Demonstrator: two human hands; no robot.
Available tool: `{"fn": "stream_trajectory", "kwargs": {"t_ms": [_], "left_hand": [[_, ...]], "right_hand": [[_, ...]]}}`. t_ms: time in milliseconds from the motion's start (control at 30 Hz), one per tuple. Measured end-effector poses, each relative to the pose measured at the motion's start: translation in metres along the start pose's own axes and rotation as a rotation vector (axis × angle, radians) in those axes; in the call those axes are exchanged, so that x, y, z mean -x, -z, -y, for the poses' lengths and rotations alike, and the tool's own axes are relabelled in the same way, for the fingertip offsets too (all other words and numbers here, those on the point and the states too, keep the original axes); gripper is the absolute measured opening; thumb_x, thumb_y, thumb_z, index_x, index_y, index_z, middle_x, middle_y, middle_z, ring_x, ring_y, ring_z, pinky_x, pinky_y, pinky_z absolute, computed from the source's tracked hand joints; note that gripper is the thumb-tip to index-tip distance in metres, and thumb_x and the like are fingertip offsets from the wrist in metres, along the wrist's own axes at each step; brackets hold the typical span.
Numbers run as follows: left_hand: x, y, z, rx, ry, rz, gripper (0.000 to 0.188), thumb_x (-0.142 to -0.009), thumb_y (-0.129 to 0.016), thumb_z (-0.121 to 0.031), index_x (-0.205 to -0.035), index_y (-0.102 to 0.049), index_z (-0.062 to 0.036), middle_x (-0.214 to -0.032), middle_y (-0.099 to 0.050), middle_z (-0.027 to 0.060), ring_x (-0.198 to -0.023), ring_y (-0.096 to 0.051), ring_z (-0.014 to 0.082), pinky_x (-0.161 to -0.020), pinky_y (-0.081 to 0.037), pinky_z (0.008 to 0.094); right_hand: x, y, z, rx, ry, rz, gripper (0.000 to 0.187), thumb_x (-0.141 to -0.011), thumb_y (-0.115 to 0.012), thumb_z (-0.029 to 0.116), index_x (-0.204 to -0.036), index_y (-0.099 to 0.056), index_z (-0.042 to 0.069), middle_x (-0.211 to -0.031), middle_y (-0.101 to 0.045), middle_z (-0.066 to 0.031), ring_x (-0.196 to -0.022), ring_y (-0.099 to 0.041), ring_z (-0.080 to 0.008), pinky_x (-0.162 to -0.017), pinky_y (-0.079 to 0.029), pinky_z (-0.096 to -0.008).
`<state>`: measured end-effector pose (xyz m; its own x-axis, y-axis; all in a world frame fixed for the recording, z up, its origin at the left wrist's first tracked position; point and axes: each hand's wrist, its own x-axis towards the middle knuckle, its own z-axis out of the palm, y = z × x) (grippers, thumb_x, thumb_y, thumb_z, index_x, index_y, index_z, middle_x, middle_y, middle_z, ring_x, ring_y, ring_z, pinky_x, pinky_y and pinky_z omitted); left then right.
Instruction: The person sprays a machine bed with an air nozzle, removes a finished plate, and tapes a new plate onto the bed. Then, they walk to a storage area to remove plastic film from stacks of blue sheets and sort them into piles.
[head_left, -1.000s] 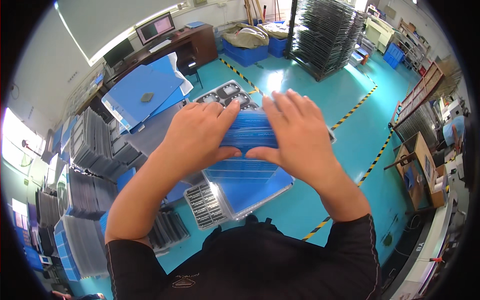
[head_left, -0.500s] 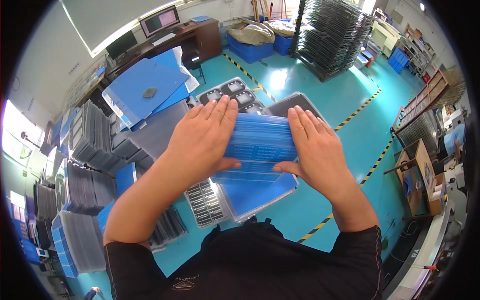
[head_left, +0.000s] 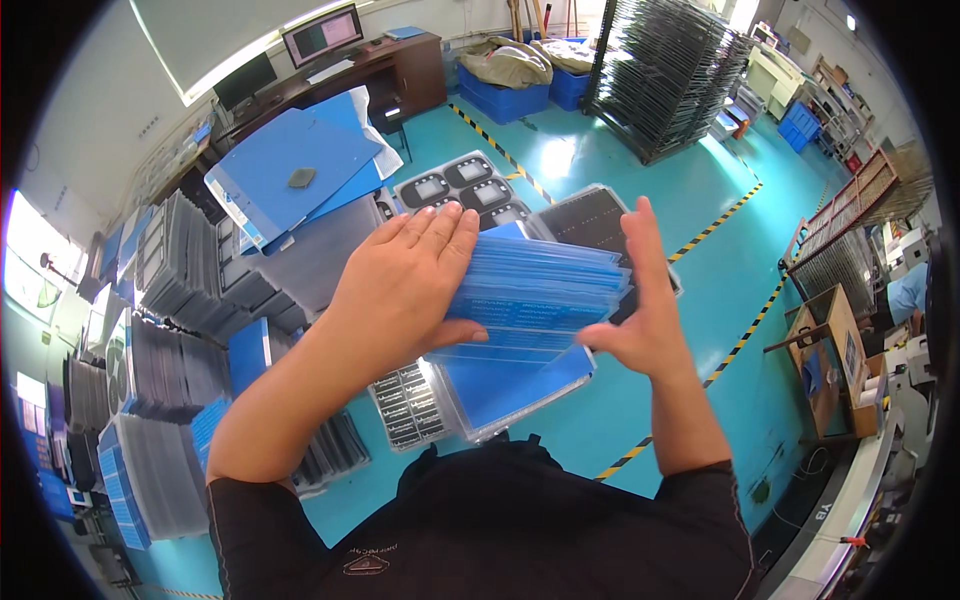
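Note:
A bundle of thin blue-tinted plastic sheets (head_left: 545, 290) stands in front of me, its layers fanned a little toward the right. My left hand (head_left: 405, 275) is pressed along the bundle's left end, fingers together on top and thumb on the near side, gripping it. Off the right end, my right hand (head_left: 655, 325) is open, its fingers pointing up and the thumb stretched close to the sheets' lower corner. Beneath the bundle lies a pile with a plain blue top sheet (head_left: 520, 390). A sheet with rows of black-and-silver labels (head_left: 408, 405) sticks out at its left.
Panels with black-framed windows (head_left: 470, 172) and a dark panel (head_left: 590, 222) lie beyond the bundle. Tall stacks of clear sheets (head_left: 175, 470) fill the left side. Blue boards (head_left: 300, 165) top another stack. A drying rack (head_left: 660, 75) stands far off; a wooden cabinet (head_left: 830, 370) stands right.
My right hand has come away from the bundle's right end and moved outward. That end has spread out to the right, while my left hand keeps its hold.

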<state>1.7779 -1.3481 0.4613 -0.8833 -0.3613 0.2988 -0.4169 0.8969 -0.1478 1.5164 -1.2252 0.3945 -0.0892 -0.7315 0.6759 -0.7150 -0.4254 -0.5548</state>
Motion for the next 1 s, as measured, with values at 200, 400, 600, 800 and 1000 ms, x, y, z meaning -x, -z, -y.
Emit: {"fn": "stream_trajectory", "kwargs": {"t_ms": [200,400,600,800,1000], "left_hand": [[0.019,-0.027,0.030,1.073,0.108,-0.329,0.107,-0.074,-0.079,-0.053,-0.152,-0.028,0.0002,-0.156,-0.032,0.0213,-0.144,-0.032,0.0339,-0.117,-0.025,0.0423],[0.084,-0.187,0.020,1.667,0.438,-0.212,0.112,-0.079,-0.076,-0.057,-0.155,-0.016,-0.0005,-0.157,-0.029,0.0135,-0.146,-0.025,0.0276,-0.119,-0.019,0.0409],[0.080,-0.182,-0.008,1.890,0.391,-0.289,0.114,-0.072,-0.086,-0.046,-0.153,-0.020,0.0000,-0.143,-0.043,0.0116,-0.133,-0.040,0.0211,-0.111,-0.031,0.0379],[0.083,-0.171,-0.007,1.709,0.527,-0.207,0.121,-0.066,-0.089,-0.052,-0.152,-0.020,-0.0002,-0.142,-0.043,0.0114,-0.132,-0.040,0.0231,-0.110,-0.033,0.0387],[0.086,-0.210,0.002,1.750,0.437,-0.201,0.119,-0.068,-0.087,-0.052,-0.152,-0.020,-0.0016,-0.144,-0.041,0.0119,-0.132,-0.040,0.0232,-0.109,-0.035,0.0387]], "right_hand": [[0.091,-0.071,-0.054,-0.864,-0.403,-0.006,0.114,-0.068,-0.086,0.056,-0.149,-0.029,0.000,-0.142,-0.048,-0.0125,-0.130,-0.047,-0.0236,-0.107,-0.039,-0.0392],[0.092,-0.097,-0.057,-0.954,-0.354,-0.119,0.100,-0.075,-0.083,0.051,-0.145,-0.033,0.001,-0.136,-0.050,-0.0097,-0.126,-0.049,-0.0221,-0.105,-0.041,-0.0382],[0.108,-0.103,-0.050,-0.843,-0.333,-0.217,0.096,-0.077,-0.083,0.050,-0.144,-0.034,0.001,-0.135,-0.051,-0.0092,-0.123,-0.050,-0.0219,-0.104,-0.042,-0.0397],[0.102,-0.095,-0.042,-0.831,-0.461,-0.032,0.090,-0.076,-0.086,0.041,-0.140,-0.039,-0.001,-0.131,-0.054,-0.0096,-0.120,-0.051,-0.0211,-0.102,-0.043,-0.0376],[0.107,-0.111,-0.032,-0.840,-0.375,-0.290,0.090,-0.075,-0.087,0.041,-0.139,-0.040,-0.001,-0.132,-0.053,-0.0094,-0.120,-0.051,-0.0209,-0.101,-0.044,-0.0371]]}}
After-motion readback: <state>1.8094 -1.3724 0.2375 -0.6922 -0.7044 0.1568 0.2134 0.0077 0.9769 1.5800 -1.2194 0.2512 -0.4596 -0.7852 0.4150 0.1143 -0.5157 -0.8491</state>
